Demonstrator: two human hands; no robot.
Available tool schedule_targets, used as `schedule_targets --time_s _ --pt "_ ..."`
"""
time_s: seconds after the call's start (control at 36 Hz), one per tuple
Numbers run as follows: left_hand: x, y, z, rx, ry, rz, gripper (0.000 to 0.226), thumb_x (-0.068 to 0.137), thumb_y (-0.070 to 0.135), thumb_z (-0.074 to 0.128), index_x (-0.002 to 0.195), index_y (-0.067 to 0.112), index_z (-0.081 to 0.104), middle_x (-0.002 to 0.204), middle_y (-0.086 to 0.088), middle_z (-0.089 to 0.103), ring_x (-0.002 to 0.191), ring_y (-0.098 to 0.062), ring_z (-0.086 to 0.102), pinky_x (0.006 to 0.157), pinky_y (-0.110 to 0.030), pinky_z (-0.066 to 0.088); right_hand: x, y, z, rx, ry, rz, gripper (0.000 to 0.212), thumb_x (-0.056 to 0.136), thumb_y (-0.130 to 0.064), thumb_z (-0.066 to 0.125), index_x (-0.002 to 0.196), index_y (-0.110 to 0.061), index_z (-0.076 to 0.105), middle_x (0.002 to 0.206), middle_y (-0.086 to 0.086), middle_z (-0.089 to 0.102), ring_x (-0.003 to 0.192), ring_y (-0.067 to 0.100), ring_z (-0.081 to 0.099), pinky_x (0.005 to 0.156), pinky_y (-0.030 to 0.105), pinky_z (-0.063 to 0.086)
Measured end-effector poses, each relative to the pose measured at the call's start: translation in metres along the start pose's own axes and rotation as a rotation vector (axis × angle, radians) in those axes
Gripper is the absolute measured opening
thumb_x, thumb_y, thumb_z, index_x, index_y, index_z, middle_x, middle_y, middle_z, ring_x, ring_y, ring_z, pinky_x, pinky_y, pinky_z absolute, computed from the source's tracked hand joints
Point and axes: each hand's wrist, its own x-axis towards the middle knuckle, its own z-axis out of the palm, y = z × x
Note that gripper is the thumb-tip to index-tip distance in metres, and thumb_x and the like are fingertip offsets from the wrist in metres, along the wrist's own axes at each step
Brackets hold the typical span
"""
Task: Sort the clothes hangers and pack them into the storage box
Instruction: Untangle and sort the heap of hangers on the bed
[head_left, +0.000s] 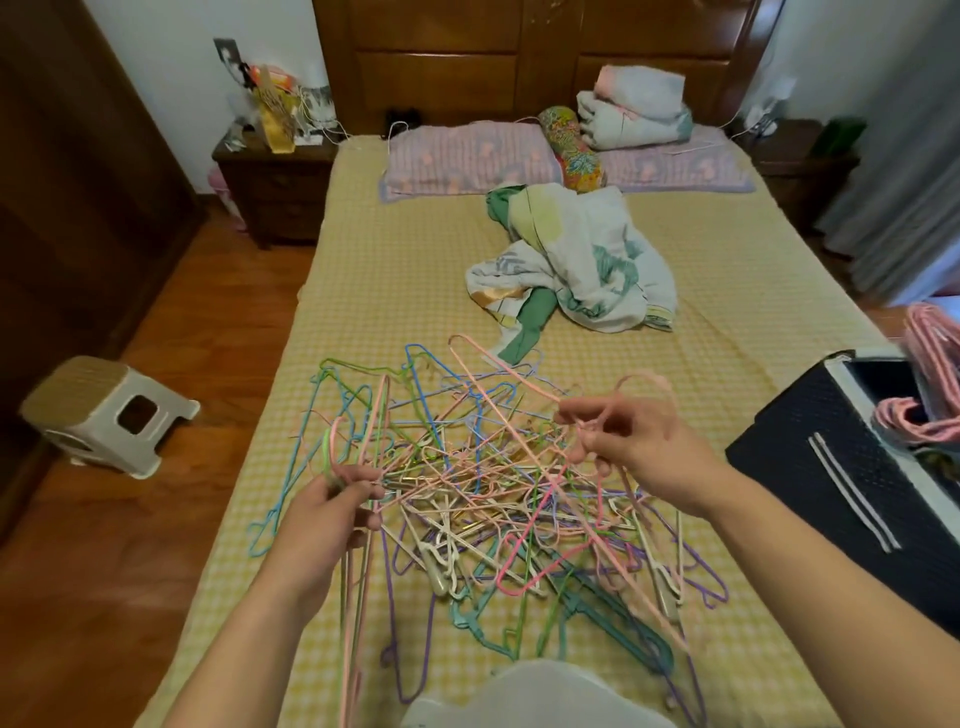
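Head view. A tangled pile of wire hangers lies on the bed, directly ahead of the person and between the two hands. The left hand pinches the hooks of a small bundle of pink and green hangers whose long axis runs back toward the body. The right hand pinches a single pink hanger near its hook; its long bar slants away up and to the left, over the pile and partly threaded through it. The hands are well apart, each gripping its own hangers. The storage box, dark with an open top, stands at the right edge of the bed, near the right forearm, with pink hangers already in it. The right hand is the nearer to the box, so the coming transfer probably runs rightward, once the pink hanger is drawn clear of the tangle.
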Motion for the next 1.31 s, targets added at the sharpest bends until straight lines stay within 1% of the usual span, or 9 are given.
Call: schedule_targets --time_s 0.08,0.19,0.44,0.64,0.75,0.83,0.97,1.17,1.31 --pt "0.001 0.001 -0.004 0.012 0.007 0.009 0.019 0.100 0.005 0.054 0.112 0.007 0.068 0.095 -0.006 0.070 0.058 -0.015 0.057 0.059 -0.031 0.037 0.014 0.019 0.003 0.091 0.238 0.092 0.029 0.096 0.004 0.058 0.119 -0.013 0.062 0.105 0.002 0.076 0.069 0.023 0.071 0.048 0.019 0.045" --pt "0.002 0.002 -0.008 0.016 0.001 0.014 0.019 0.100 0.005 0.053 0.111 0.009 0.068 0.096 -0.006 0.070 0.059 -0.015 0.056 0.059 -0.031 0.037 0.025 0.053 -0.014 -0.118 0.465 0.247 0.013 0.098 -0.013 0.060 0.104 -0.010 0.071 0.095 0.003 0.075 0.073 0.019 0.064 0.066 0.031 0.051" --pt "0.004 0.002 -0.012 -0.011 -0.010 0.017 0.015 0.100 0.006 0.055 0.108 0.010 0.068 0.090 -0.004 0.069 0.062 -0.018 0.055 0.060 -0.032 0.038 0.021 0.055 -0.009 -0.709 0.580 0.246 0.054 0.097 -0.053 0.037 0.059 -0.017 0.051 0.062 0.002 0.053 0.070 0.030 0.054 0.078 0.047 0.040" --pt "0.007 0.015 -0.002 -0.023 -0.128 0.024 0.017 0.101 0.004 0.053 0.112 0.007 0.066 0.092 -0.008 0.067 0.061 -0.020 0.059 0.054 -0.029 0.039 0.014 0.030 0.059 -0.781 0.240 -0.338 0.029 0.097 -0.019 0.038 0.090 -0.008 0.063 0.095 0.009 0.063 0.099 0.026 0.051 0.101 0.042 0.037" --pt "0.005 0.023 0.011 -0.064 -0.294 -0.015 0.025 0.098 -0.002 0.053 0.117 0.010 0.067 0.097 -0.012 0.070 0.078 -0.028 0.070 0.066 -0.036 0.053 0.014 0.006 0.105 -0.693 0.084 -0.645 0.032 0.103 -0.014 0.049 0.129 0.002 0.058 0.129 0.016 0.060 0.128 0.024 0.041 0.119 0.014 0.009" --pt "-0.003 0.024 0.023 -0.117 -0.427 -0.018 0.039 0.093 -0.011 0.051 0.122 0.011 0.066 0.097 -0.009 0.070 0.084 -0.023 0.069 0.078 -0.042 0.058 0.020 0.000 0.138 -0.618 0.045 -0.707 0.033 0.103 -0.017 0.045 0.127 0.002 0.057 0.127 0.020 0.057 0.122 0.034 0.050 0.113 0.036 0.036" --pt "-0.013 0.015 0.035 -0.354 -0.548 -0.098 0.072 0.081 -0.026 0.033 0.121 0.023 0.068 0.098 -0.006 0.071 0.072 -0.016 0.066 0.063 -0.038 0.054 0.032 0.011 0.158 -0.572 0.153 -0.571 0.043 0.101 -0.019 0.047 0.139 0.000 0.051 0.144 0.016 0.047 0.133 0.032 0.045 0.109 0.044 0.041" --pt "0.015 -0.012 0.028 -0.435 -0.546 -0.290 0.058 0.072 -0.011 0.054 0.129 -0.004 0.054 0.105 -0.021 0.059 0.083 -0.028 0.063 0.073 -0.051 0.058 0.029 0.036 0.167 -0.641 0.012 -0.356 0.065 0.104 -0.043 0.035 0.156 -0.007 0.025 0.162 0.012 0.028 0.151 0.029 0.021 0.124 0.045 0.018" --pt "0.022 -0.027 0.021 -0.222 -0.321 -0.335 0.027 0.090 -0.015 0.049 0.103 0.002 0.065 0.097 -0.019 0.069 0.065 -0.024 0.065 0.052 -0.028 0.053 0.005 0.081 0.152 -0.403 0.072 0.089 0.057 0.105 -0.040 0.042 0.156 -0.016 0.031 0.156 0.002 0.036 0.144 0.016 0.029 0.118 0.025 0.018"
